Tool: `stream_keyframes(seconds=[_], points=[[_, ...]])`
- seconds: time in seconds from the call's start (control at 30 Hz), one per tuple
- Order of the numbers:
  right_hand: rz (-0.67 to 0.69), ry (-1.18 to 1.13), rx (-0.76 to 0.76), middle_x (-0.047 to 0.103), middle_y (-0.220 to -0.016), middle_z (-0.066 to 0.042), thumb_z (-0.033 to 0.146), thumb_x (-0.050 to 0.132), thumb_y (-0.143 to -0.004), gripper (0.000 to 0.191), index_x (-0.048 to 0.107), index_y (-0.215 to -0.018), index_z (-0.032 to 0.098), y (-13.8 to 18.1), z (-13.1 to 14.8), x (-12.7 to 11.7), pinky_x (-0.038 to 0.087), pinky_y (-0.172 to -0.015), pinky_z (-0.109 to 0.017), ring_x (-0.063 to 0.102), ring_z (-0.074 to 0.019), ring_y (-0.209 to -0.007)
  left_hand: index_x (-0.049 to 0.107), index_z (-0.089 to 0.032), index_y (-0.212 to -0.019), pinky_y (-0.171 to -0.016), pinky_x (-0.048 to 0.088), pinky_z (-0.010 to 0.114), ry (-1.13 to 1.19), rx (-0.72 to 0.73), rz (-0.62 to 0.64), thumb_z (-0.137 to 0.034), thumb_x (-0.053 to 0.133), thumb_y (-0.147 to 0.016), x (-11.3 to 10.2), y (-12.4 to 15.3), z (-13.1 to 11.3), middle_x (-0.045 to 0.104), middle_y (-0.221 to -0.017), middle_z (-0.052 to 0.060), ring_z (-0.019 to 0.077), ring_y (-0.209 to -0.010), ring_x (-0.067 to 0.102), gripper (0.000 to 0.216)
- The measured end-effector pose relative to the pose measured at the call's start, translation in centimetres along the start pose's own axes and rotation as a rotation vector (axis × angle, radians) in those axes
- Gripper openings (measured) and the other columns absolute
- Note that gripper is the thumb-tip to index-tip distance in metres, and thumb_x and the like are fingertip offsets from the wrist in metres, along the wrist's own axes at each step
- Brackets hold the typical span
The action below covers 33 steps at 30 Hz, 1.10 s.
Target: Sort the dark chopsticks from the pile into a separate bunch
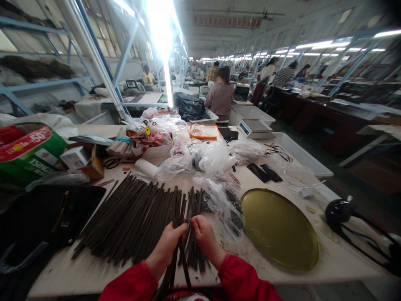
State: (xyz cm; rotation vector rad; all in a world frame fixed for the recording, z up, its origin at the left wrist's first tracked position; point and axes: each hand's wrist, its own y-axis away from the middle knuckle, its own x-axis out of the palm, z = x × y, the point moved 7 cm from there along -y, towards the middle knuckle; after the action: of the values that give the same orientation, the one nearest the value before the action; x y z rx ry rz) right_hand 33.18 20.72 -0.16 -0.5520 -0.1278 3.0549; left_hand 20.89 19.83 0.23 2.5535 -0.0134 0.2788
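You've got both hands pinched together on one dark strip (184,267) at the table's near edge, left hand (167,246) and right hand (205,238) fingertip to fingertip, so you're mid-sorting, I'd say, and next you'll want it laid flat among the fanned pile (134,217).

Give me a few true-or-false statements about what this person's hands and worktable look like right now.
1. Both hands pinch dark strips. True: the left hand and right hand hold dark strips between them.
2. The round gold tray lies to the left of the hands. False: it lies to their right.
3. A big spread of dark strips covers the table in front of the hands. True.
4. The sleeves are blue. False: they are red.
5. The weighing scale sits between the hands. False: it stands at the table's far side.
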Motion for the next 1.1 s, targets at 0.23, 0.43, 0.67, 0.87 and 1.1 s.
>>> stream_keyframes(seconds=[0.23, 0.43, 0.67, 0.87, 1.1], points=[[0.094, -0.038, 0.026, 0.055, -0.078, -0.005, 0.04, 0.042, -0.084, 0.031, 0.06, -0.075, 0.016, -1.4, -2.1, 0.8, 0.036, -0.068, -0.025, 0.05, -0.0144, -0.074, 0.058, -0.012, -0.084, -0.045, 0.037, 0.018, 0.064, -0.046, 0.062, -0.025, 0.074, -0.055, 1.4, -3.1, -0.1, 0.053, -0.053, -0.005, 0.0063, -0.046, 0.046, 0.036], [-0.027, -0.387, 0.254, 0.047, -0.063, 0.001, 0.043, 0.046, -0.077, 0.028, 0.046, -0.068, 0.017, -5.2, -4.9, 0.9, 0.037, -0.054, -0.023, 0.045, -0.0115, -0.058, 0.057, -0.01, -0.088, -0.045, 0.039, 0.02, 0.043, -0.134, 0.101, -0.035, 0.07, -0.063, 2.0, -5.5, 0.9, 0.058, -0.058, 0.0, 0.0089, -0.048, 0.051, 0.038], [0.096, -0.341, 0.274, 0.05, -0.061, 0.002, 0.035, 0.057, -0.068, 0.022, 0.05, -0.067, 0.015, -7.6, -5.6, 2.2, 0.035, -0.05, -0.021, 0.044, -0.0101, -0.055, 0.056, -0.011, -0.083, -0.048, 0.042, 0.021, 0.015, -0.181, 0.169, -0.038, 0.068, -0.066, 1.1, -7.4, 1.6, 0.06, -0.06, 0.001, 0.0096, -0.05, 0.053, 0.034], [0.069, -0.276, 0.295, 0.051, -0.061, 0.001, 0.037, 0.05, -0.072, 0.024, 0.053, -0.07, 0.014, -7.8, -6.0, 2.2, 0.037, -0.053, -0.021, 0.045, -0.0099, -0.056, 0.058, -0.009, -0.088, -0.051, 0.046, 0.023, 0.103, -0.183, 0.16, -0.035, 0.065, -0.07, 1.1, -7.9, 1.7, 0.062, -0.063, 0.005, 0.0121, -0.053, 0.056, 0.032], [-0.014, -0.028, 0.309, 0.052, -0.062, -0.001, 0.034, 0.042, -0.077, 0.022, 0.051, -0.071, 0.015, -10.5, -9.5, 0.3, 0.037, -0.059, -0.024, 0.048, -0.0137, -0.062, 0.06, -0.007, -0.085, -0.057, 0.05, 0.022, 0.179, -0.229, 0.034, -0.024, 0.069, -0.068, -1.5, -9.2, 2.2, 0.063, -0.07, 0.007, 0.0126, -0.063, 0.06, 0.026]])
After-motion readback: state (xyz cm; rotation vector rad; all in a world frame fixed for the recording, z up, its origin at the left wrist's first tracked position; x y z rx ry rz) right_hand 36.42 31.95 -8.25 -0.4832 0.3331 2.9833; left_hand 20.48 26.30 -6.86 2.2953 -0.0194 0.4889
